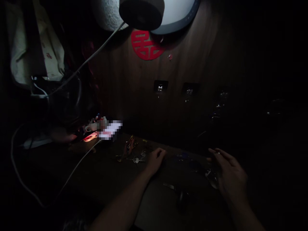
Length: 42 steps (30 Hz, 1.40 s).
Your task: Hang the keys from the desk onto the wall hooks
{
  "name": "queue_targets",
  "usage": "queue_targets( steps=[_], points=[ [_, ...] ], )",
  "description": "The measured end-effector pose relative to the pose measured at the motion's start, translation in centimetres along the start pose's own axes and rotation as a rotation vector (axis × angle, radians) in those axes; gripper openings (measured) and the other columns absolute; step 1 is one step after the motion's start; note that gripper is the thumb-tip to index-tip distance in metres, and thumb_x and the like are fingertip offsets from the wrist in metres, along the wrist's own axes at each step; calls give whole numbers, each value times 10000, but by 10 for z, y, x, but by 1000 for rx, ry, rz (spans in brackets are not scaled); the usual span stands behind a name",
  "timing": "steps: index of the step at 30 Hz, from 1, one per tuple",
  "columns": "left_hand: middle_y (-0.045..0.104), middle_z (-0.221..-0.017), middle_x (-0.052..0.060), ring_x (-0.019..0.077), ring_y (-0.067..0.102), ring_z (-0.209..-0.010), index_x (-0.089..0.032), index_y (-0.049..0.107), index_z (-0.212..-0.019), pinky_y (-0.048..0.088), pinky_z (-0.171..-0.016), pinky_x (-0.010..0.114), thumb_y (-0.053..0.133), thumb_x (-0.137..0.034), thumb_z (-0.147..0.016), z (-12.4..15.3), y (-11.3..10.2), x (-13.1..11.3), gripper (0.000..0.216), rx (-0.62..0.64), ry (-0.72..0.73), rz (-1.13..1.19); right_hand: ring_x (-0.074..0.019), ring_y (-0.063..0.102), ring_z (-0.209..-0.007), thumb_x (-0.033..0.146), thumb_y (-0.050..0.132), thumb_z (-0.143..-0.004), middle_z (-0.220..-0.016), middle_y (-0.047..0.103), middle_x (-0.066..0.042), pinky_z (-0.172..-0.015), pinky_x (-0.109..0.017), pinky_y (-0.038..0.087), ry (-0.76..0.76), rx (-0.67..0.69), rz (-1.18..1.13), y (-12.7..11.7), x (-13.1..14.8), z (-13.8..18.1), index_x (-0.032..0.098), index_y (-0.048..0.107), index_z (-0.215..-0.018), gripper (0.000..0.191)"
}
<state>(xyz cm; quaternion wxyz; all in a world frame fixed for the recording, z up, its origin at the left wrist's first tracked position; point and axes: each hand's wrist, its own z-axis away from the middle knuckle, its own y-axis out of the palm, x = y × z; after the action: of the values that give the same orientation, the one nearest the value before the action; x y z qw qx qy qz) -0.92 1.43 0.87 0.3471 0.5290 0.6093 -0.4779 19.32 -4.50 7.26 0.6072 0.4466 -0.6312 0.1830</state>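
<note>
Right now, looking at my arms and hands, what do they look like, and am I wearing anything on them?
Your left hand and right hand are bare, without gloves. Your left forearm and right forearm show no sleeves, and I can see no watch or band, though the dim light could hide small details.

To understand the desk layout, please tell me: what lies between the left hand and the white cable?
In the head view, a bunch of metal keys lies on the dark desk between the left hand and the white cable.
</note>
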Motion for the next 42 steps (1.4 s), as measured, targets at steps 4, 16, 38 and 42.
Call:
queue_targets(
  steps=[4, 16, 38, 42],
  points=[
    [594, -696, -17, 141, 545, -715, -176, 600, -756, 387, -661, 228, 412, -416, -800, 0, -1, -1, 307, 12, -22, -29, -94, 615, -604, 362, 746, -589, -862, 694, -5, -516, -185, 494, -21, -10, 16, 3, -1, -1, 231, 622, -967, 419],
    [632, -730, -4, 169, 569, -748, -190, 601, -741, 410, -687, 246, 424, -448, -787, -2, 0, 0, 316, 43, 10, -73, -124, 598, -593, 403, 661, -662, -770, 636, -11, -520, -252, 484, -490, -24, 251, 27, 48, -77, 173, 569, -946, 376],
    [652, -762, -1, 177, 582, -777, -196, 614, -744, 417, -712, 250, 431, -448, -789, -7, 5, 2, 315, 91, 12, -132, -117, 543, -674, 360, 619, -696, -900, 572, -26, -632, -273, 479, -664, 16, 454, 36, 44, -108, 212, 481, -1104, 455],
    [656, -753, -4, 177, 578, -762, -197, 624, -742, 418, -703, 250, 437, -450, -784, -6, 6, -2, 317, 82, 12, -143, -135, 558, -723, 375, 570, -730, -881, 577, -23, -674, -309, 495, -592, 50, 443, 9, 28, -98, 216, 504, -1072, 383]
  ],
)
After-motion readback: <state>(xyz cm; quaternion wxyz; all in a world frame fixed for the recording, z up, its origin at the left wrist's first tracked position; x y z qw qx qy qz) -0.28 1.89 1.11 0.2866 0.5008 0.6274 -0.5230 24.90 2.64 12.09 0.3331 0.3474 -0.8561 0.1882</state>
